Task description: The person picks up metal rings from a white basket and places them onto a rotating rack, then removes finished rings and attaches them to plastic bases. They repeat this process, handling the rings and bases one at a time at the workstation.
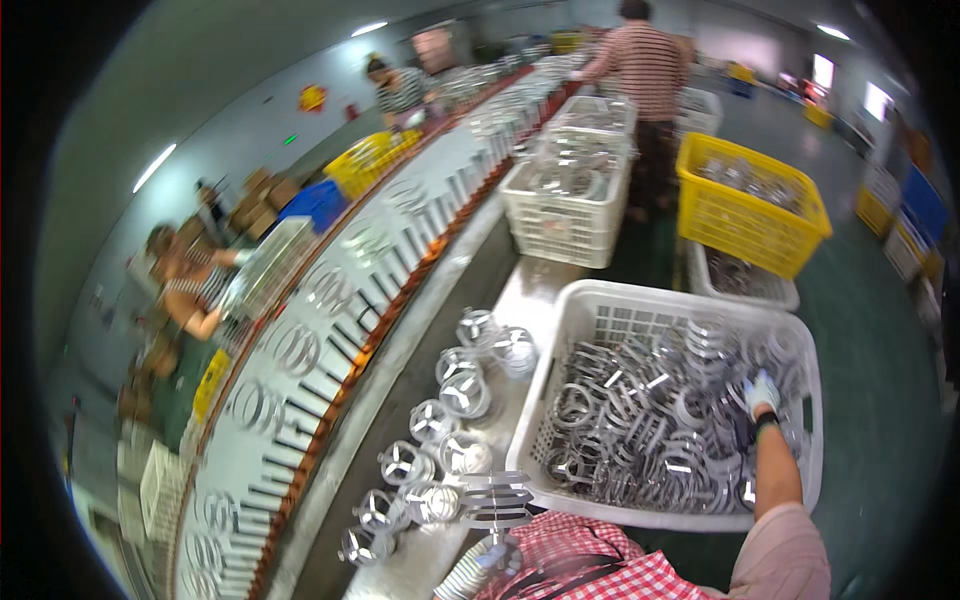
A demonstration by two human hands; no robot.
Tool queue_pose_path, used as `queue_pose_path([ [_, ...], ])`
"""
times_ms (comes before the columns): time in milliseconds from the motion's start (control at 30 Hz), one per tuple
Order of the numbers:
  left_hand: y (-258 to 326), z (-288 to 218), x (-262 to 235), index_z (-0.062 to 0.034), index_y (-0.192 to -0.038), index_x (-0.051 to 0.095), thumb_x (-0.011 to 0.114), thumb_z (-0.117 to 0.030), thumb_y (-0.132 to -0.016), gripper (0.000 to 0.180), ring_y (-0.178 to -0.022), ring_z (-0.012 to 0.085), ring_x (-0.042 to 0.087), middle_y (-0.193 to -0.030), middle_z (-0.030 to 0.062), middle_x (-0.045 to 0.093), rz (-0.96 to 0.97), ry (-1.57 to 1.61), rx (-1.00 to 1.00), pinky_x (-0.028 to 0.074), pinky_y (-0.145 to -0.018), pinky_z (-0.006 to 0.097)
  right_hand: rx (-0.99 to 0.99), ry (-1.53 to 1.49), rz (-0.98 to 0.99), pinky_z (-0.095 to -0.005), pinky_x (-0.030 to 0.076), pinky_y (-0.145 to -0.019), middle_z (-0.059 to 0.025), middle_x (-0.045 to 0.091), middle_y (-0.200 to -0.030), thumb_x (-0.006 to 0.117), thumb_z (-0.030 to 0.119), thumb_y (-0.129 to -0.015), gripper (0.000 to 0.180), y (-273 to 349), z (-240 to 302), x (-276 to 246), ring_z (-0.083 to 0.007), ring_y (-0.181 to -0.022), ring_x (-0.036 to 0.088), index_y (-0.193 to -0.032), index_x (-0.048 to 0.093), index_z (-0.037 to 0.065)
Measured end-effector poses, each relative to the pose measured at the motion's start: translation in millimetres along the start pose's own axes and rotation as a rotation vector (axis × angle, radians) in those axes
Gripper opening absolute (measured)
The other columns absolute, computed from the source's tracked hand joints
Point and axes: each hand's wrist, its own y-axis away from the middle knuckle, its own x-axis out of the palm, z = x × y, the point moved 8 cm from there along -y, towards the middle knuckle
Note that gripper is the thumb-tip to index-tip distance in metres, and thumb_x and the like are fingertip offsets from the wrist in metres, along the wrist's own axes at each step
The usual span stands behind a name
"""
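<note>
A large white plastic basket point(668, 517) stands in front of me, heaped with shiny ring-shaped parts point(640, 420). Into its right side reaches my right hand point(762, 393), in a pale glove with a dark band at the wrist. Its fingers look drawn together among the rings; what they pinch is hidden. Low in the view, close to my checked red-and-white clothing, my left hand point(498, 556) is closed around the bottom of a short stack of shiny rings point(495, 500). Left of the basket, small stacks of clear and silvery rings point(463, 394) stand in rows on a metal ledge point(535, 290).
Beside the ledge runs a long conveyor point(330, 345) with dark slats and rings on its belt. White baskets point(562, 215) and a yellow basket point(755, 205) of parts stand beyond mine. Two people point(195, 285) work across the conveyor; another person point(645, 70) stands farther ahead.
</note>
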Motion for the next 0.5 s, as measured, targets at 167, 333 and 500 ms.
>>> queue_pose_path([
  [167,29.8,6.4,-14.4,0.0015,-0.100,0.048,0.057,-0.036,-0.084,0.041,-0.071,0.0176,0.052,-0.081,0.0085,0.054,-0.225,0.123,0.071,0.042,-0.068,0.028,-0.241,0.237,0.013,-0.0391,0.049,-0.073,-0.0158,0.063,-0.089,0.053,0.017,-0.076,0.017,-17.7,33.4,43.1,-0.0304,-0.084,0.061,-0.080,0.066,0.008],
  [333,38.1,11.1,-24.7,-0.0001,-0.104,0.048,0.059,-0.030,-0.083,0.038,-0.079,0.0184,0.055,-0.087,0.0095,0.056,-0.308,0.287,0.186,0.046,-0.073,0.031,-0.278,0.408,-0.021,-0.0387,0.050,-0.070,-0.0163,0.064,-0.085,0.048,0.008,-0.077,0.018,-36.5,23.9,35.7,-0.0314,-0.081,0.062,-0.080,0.066,0.007],
  [500,20.7,17.0,-39.6,-0.0022,-0.111,0.049,0.056,-0.027,-0.086,0.035,-0.091,0.0160,0.053,-0.098,0.0069,0.055,-0.182,0.320,0.133,0.045,-0.083,0.034,-0.254,0.411,0.030,-0.0395,0.050,-0.072,-0.0170,0.064,-0.088,0.054,0.008,-0.076,0.015,-29.1,11.2,9.7,-0.0325,-0.084,0.062,-0.086,0.064,0.005],
])
